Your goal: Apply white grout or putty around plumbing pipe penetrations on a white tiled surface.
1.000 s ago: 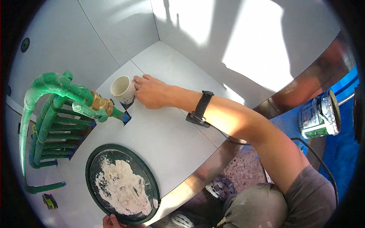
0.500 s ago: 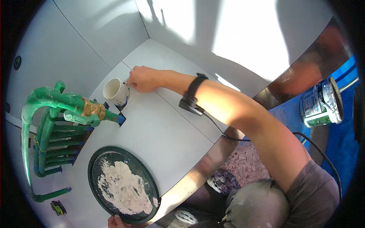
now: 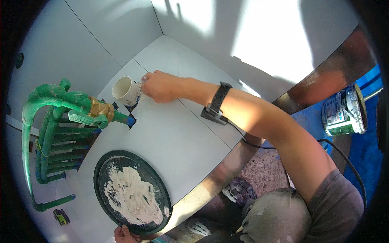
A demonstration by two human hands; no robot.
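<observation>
My right hand (image 3: pixel 160 87) is closed beside a white cup-like cylinder (image 3: pixel 125 88), its fingertips at the cylinder's right side and pinching something small that I cannot make out. The cylinder stands at a dark square cutout in the pale board surface (image 3: pixel 186 146), just right of green pipes (image 3: pixel 54 97) with a brass valve (image 3: pixel 100 108). My left hand (image 3: pixel 123 235) is at the bottom edge of the view, closed on the rim of a dark oval tray (image 3: pixel 164 184). The tray holds pale, spread-out paste or powder (image 3: pixel 131 194).
Pale walls (image 3: pixel 89 28) meet behind my hands. A bucket (image 3: pixel 343 110) stands at the right on blue covering. A black cable (image 3: pixel 348 164) runs from my wrist strap. A small green-black object (image 3: pixel 61 217) lies lower left. My knee and shoes show below the board edge.
My right hand shifts slightly beside the cylinder, its fingers staying curled and close to it. The whole view shifts a little; my left hand stays at the tray rim.
</observation>
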